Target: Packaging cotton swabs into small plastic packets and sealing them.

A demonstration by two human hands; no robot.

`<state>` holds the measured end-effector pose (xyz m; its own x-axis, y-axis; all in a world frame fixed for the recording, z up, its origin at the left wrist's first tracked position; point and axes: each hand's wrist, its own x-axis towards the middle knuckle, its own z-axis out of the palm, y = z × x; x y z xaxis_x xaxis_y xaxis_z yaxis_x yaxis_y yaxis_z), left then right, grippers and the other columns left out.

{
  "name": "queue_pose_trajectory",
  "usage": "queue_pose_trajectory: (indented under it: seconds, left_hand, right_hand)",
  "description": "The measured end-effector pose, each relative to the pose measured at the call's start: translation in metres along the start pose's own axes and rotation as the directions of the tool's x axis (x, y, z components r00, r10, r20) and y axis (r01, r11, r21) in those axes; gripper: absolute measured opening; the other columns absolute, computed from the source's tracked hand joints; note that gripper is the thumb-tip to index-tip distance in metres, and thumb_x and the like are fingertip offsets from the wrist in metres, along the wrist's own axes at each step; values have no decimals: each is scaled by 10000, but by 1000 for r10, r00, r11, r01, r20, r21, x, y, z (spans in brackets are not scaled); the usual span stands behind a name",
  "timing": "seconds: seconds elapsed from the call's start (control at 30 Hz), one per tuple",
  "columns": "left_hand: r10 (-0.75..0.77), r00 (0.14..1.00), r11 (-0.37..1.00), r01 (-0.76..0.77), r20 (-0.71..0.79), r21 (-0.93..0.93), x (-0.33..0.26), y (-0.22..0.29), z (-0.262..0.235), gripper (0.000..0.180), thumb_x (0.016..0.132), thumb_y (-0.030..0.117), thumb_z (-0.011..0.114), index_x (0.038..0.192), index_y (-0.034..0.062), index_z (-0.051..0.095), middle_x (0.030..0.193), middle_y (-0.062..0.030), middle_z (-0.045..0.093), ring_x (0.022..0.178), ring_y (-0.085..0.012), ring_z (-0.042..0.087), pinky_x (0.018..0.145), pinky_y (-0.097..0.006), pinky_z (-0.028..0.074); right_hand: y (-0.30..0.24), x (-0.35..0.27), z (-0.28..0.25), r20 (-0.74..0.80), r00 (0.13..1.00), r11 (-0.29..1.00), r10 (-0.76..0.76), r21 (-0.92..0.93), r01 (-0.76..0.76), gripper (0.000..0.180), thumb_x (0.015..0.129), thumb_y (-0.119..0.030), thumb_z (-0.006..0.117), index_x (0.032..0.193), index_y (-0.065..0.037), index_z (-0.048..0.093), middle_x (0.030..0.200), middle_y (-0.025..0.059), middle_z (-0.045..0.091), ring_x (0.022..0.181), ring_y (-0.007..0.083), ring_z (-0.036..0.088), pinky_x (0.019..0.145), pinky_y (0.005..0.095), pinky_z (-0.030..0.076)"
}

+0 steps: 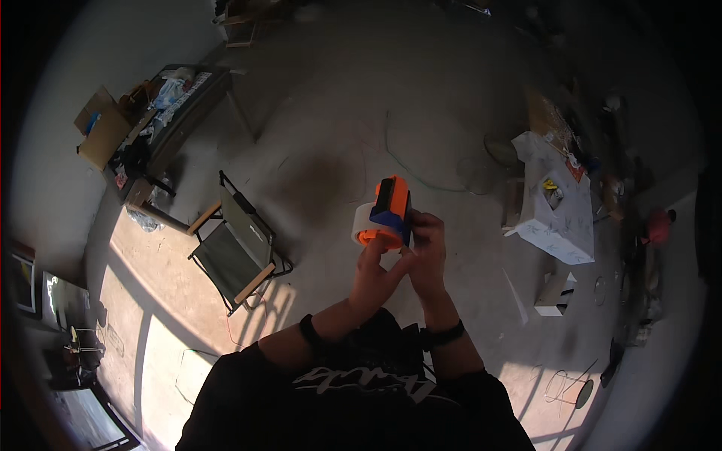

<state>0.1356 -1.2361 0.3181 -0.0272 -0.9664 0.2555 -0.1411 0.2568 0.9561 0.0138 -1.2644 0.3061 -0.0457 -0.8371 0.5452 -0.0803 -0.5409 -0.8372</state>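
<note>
In front of my body I hold up an orange and blue tape dispenser [391, 203] with a dark strip on top and a wide whitish roll [365, 218] on its left side. My left hand [376, 279] is closed at its lower orange part, thumb pointing toward my other hand. Curled fingers of my right hand [427, 255] press against the blue lower right side. The two hands touch below the dispenser, and some fingertips are hidden behind it.
A folding chair [233, 255] stands at the left. Beyond it is a cluttered table [177, 124] with a cardboard box [105, 135]. At the right, a table with a white patterned cover [553, 225] carries odds and ends; a white box [555, 295] sits on the floor nearby.
</note>
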Motion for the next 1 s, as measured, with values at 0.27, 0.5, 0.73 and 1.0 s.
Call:
queue_pose_trajectory:
  seconds: [0.27, 0.5, 0.73, 1.0]
  left_hand:
    - [363, 880, 851, -447, 306, 276, 287, -53, 57, 377, 689, 101, 806, 993, 43, 591, 898, -82, 620, 839, -253, 609, 807, -382, 434]
    - [478, 808, 758, -578, 346, 302, 504, -90, 47, 310, 669, 36, 751, 956, 71, 639, 1068, -90, 595, 1015, -289, 586, 892, -410, 426]
    - [210, 953, 977, -199, 217, -73, 730, -150, 8, 422, 790, 56, 674, 1203, 31, 593, 1274, -130, 549, 1212, -280, 496, 1031, -389, 368]
    - [253, 863, 964, -262, 438, -41, 999, -144, 77, 504, 777, 126, 760, 1252, 78, 601, 1299, -114, 541, 1213, -254, 505, 1016, -374, 398]
  right_hand:
    - [140, 216, -84, 130, 882, 690, 452, 576, -438, 453, 829, 25, 630, 1261, -39, 507, 1212, 57, 571, 1130, 155, 542, 1003, 309, 430]
    - [238, 432, -104, 507, 718, 711, 476, 259, -654, 480, 767, -122, 779, 1204, -44, 596, 1092, 33, 650, 1007, 143, 623, 868, 293, 510]
    - [341, 652, -60, 568, 801, 887, -188, -252, 387, 434, 641, -104, 828, 1052, -103, 685, 1137, 87, 659, 1128, 299, 598, 957, 397, 491]
    - [458, 831, -98, 460, 873, 783, -165, -476, 400, 383, 635, -62, 794, 995, -44, 664, 1032, 83, 673, 1064, 297, 620, 938, 411, 505]
